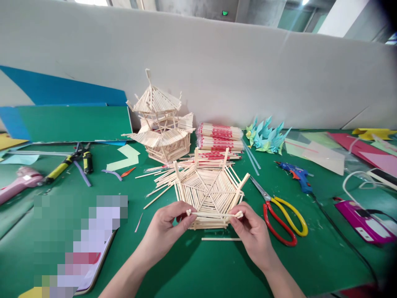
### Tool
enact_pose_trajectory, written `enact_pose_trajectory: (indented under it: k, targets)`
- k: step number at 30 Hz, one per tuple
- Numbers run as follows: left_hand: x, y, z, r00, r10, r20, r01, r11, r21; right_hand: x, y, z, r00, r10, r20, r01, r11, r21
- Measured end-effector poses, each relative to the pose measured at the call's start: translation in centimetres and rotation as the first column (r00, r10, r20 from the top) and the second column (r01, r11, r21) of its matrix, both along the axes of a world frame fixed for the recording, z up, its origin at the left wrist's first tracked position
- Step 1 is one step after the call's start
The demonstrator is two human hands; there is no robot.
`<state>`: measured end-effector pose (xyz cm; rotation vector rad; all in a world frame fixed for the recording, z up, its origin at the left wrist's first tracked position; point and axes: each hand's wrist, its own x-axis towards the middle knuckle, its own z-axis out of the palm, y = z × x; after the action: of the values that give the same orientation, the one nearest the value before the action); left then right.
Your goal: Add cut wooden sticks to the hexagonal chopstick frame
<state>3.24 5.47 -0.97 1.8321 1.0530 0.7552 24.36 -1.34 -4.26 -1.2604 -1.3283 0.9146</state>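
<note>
A hexagonal frame of wooden sticks stands on the green table in front of me. My left hand and my right hand each pinch one end of a thin wooden stick, held level along the frame's near edge. Another loose stick lies on the table just below it. Behind the frame stands a finished two-tier pavilion model made of sticks, with loose sticks scattered beside it.
Red-and-yellow scissors lie right of the frame, a blue glue gun beyond them. Wrapped chopstick bundles, paper cranes, cutters, a pink tool and coloured paper sheets surround the work. A grey wall backs the table.
</note>
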Motion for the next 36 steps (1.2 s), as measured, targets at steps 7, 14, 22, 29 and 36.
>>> enact_pose_trajectory:
  k: [7,14,22,29,36]
  targets:
    - [0.02,-0.11,-0.45,0.999,0.035,0.039,-0.033,0.999,-0.036,-0.02,-0.06,-0.37,1.0,-0.007,-0.006,0.007,1.0,-0.01]
    - [0.12,-0.24,-0.3,0.992,0.038,0.12,-0.028,0.996,-0.085,-0.05,-0.05,-0.38,0.999,-0.035,0.017,0.035,0.999,0.013]
    - [0.2,-0.28,-0.37,0.99,0.044,0.134,-0.032,0.995,-0.094,-0.11,0.04,-0.15,0.998,-0.032,0.046,0.031,0.999,0.03]
    - [0.13,-0.31,-0.19,0.995,0.02,0.1,-0.012,0.997,-0.078,-0.24,0.07,0.04,0.998,-0.028,0.056,0.027,0.999,0.032]
    - [0.11,-0.28,-0.3,0.995,0.021,0.097,-0.014,0.997,-0.071,-0.28,0.1,-0.01,0.998,-0.024,0.059,0.022,0.999,0.036]
